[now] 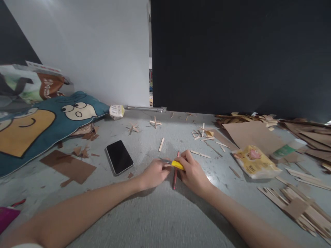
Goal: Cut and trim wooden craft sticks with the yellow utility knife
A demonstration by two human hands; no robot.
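My right hand (192,172) is closed around the yellow handle of a utility knife (178,165), whose thin metal blade points left. My left hand (154,173) is curled, its fingertips pressed at the blade's tip; what they pinch is hidden. A red pencil (176,172) lies on the grey floor (160,213) between the two hands, running toward me. A black phone (119,156) lies face up just left of my left hand.
Several wooden craft sticks (200,154) are scattered ahead. Cardboard sheets (252,134) and a yellow snack packet (254,162) lie at right, cut cardboard strips (297,206) nearer right. A blue cartoon cushion (43,127) and brown cardboard scraps (68,167) sit at left.
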